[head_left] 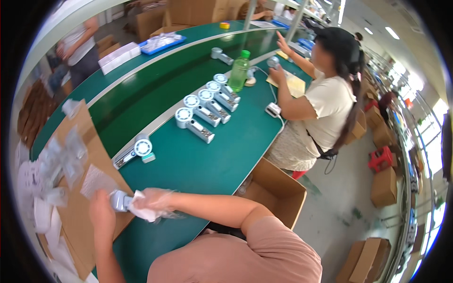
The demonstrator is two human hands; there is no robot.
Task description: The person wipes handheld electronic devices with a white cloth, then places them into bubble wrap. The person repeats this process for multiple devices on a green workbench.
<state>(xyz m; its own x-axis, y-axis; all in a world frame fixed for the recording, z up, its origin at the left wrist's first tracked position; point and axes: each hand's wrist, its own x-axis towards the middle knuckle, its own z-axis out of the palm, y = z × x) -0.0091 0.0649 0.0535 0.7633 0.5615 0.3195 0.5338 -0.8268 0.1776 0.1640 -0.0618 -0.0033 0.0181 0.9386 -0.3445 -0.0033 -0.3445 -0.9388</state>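
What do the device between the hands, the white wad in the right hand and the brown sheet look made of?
Device: probably hard plastic, satin; its smooth shell gives soft highlights. White wad: thin paper or cloth, matte, judging by soft folds; I can't tell which. Brown sheet: likely cardboard, matte, from its tan colour and flat look.

The tabletop (188, 165) is plain teal green — beyond its far edge, the belt (137, 101) is a deeper green. Near the tabletop's left end, the held device (119, 201) is grey-blue, the cloth (144, 214) white, the cardboard (71, 221) plain brown. The row of devices (207, 114) shows silver-grey bodies, each round head (183, 114) patterned with white and grey rings. The bottle (239, 75) is translucent green — its cap (245, 54) a brighter shade.
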